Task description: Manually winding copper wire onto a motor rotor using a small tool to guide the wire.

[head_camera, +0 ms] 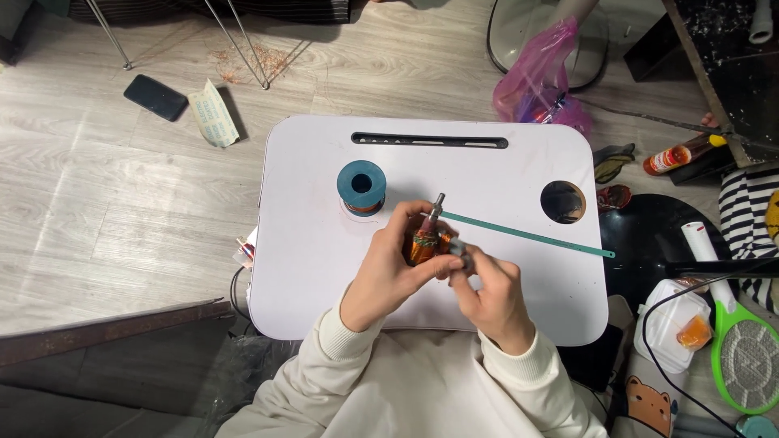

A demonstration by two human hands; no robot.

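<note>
Our left hand (388,272) grips a copper-wound motor armature (425,242) over the white desk (308,243) — our right hand (493,294) has its fingers pinching its lower end — blue spool (362,185) nearby.

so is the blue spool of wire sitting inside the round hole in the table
No, the blue spool stands on the white table near its left side, well apart from the round hole at the right.

Dark phone (155,96) and pale paper packet (213,113) on floor; red-labelled bottle (675,156) right.
</note>
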